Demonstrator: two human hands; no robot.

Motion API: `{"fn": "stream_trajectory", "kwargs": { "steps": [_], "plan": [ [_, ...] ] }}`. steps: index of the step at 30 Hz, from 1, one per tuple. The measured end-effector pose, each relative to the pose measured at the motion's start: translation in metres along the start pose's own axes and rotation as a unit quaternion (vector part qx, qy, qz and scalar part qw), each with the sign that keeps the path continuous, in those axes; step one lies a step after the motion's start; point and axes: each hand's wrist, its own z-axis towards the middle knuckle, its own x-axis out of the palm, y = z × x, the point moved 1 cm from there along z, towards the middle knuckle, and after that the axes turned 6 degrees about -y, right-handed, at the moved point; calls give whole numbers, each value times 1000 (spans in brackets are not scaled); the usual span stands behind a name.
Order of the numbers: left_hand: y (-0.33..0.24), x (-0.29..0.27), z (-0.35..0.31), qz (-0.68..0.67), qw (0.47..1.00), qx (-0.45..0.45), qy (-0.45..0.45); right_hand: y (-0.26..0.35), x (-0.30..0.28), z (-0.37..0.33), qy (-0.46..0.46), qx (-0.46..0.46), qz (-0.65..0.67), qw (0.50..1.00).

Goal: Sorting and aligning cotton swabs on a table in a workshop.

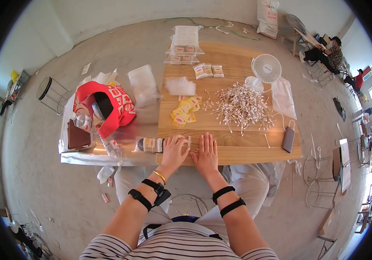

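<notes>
At the table's near edge a neat row of cotton swabs (193, 144) lies between my two hands. My left hand (175, 151) curls over the left end of the row, with thumb and fingers bent around it. Flat on the wood beside the row's right end, my right hand (206, 154) has its fingers stretched out. Just left of my left hand lies a clear pack of swabs (153, 145) with a yellow and white label. Farther off are a large heap of loose cotton swabs (242, 106) and several yellow label cards (185, 112).
A small white fan (265, 69) stands behind the heap. A grey power bank (288, 138) is at the right edge. Clear bags (180, 86) and filled packs (207, 71) lie farther back. A red bag (116, 104) and a plastic bottle (83, 121) occupy the left side.
</notes>
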Motion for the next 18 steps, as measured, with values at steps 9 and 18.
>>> {"fn": "stream_trajectory", "kwargs": {
  "steps": [9,18],
  "plan": [
    [17,-11,0,17,999,-12,-32,3,-5,0,5,-6,7,1000],
    [15,-13,9,19,999,32,23,3,-5,1,1,0,22,1000]
  ]
}}
